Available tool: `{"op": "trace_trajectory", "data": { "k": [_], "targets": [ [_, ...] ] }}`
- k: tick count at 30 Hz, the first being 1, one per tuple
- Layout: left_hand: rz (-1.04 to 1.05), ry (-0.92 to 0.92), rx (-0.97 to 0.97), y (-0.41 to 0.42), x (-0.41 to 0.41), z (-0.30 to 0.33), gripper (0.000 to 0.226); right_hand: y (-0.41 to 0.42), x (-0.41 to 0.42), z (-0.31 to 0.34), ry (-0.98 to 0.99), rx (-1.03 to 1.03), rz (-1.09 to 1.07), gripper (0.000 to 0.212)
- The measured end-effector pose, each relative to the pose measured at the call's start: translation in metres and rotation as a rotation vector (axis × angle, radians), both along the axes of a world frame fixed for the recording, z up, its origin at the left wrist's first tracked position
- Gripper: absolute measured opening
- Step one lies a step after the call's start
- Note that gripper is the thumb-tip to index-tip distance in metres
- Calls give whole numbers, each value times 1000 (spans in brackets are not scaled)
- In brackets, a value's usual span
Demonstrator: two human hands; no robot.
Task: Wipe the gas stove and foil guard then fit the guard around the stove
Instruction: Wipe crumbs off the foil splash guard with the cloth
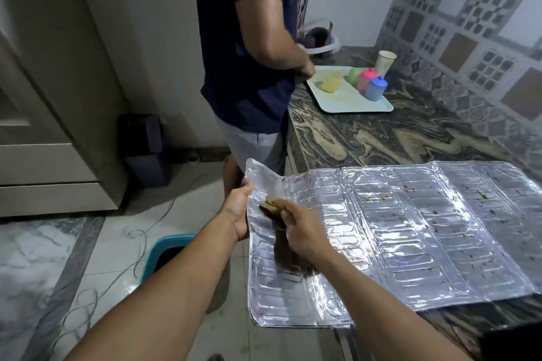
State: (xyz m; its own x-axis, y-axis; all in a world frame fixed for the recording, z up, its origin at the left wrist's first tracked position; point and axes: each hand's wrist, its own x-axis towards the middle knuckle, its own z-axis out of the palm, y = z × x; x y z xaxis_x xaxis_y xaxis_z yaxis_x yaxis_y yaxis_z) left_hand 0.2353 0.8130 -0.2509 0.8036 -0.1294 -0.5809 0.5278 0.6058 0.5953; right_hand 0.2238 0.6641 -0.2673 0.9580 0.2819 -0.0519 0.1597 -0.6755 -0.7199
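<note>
With the left hand (238, 211) gripping the foil guard (410, 231) overhanging the countertop's left edge and the right hand (302, 231) clutching a brown cloth (286, 243), hard rubbing could crease the unsupported foil

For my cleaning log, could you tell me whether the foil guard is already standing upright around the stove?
No, the foil guard lies flat on the counter, its end overhanging, while the right hand wipes it with a brown cloth.
</note>
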Motion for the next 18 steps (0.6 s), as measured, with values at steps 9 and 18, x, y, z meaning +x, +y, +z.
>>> {"op": "trace_trajectory", "data": {
  "k": [9,18],
  "targets": [
    [-10,95,181,7,5,-32,58,-51,-20,50,104,-131,165,25],
    [-215,-38,1548,-20,-9,-32,61,-110,20,26,-105,-399,23,46]
  ]
}}
